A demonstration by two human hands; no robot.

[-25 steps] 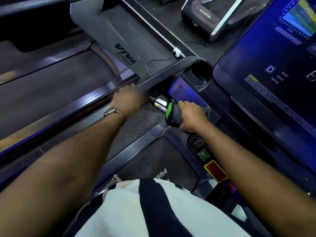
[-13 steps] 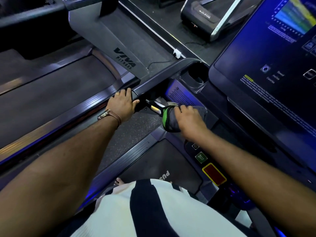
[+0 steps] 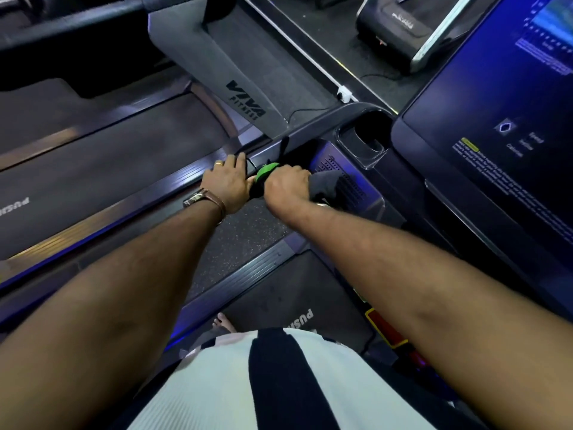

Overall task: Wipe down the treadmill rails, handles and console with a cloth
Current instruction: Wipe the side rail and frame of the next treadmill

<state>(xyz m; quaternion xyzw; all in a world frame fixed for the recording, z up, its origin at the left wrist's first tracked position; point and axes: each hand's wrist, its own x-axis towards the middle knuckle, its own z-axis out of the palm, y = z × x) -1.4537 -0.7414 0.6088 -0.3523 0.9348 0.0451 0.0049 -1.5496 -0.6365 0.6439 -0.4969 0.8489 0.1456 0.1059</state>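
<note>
A dark grey cloth with a green edge [image 3: 324, 184] is bunched in my right hand [image 3: 285, 187], pressed onto the treadmill's left handle where it meets the console. The dark handrail [image 3: 310, 125] curves up from there toward the cup holder [image 3: 364, 141]. My left hand [image 3: 229, 184] rests on the handrail just left of the right hand, touching it, fingers laid over the rail. The console screen [image 3: 496, 119] glows blue at the right. The metal grip sensor is hidden under the cloth.
A perforated speaker panel [image 3: 341, 178] lies beside the cloth. Red and yellow stop buttons [image 3: 384, 330] sit low on the console under my right forearm. The treadmill belt [image 3: 297, 299] and my bare foot [image 3: 224, 324] are below. A neighbouring treadmill [image 3: 93, 169] runs along the left.
My right hand slid the cloth left along the handle, over the metal sensor, until it met my left hand. My left hand stayed on the rail.
</note>
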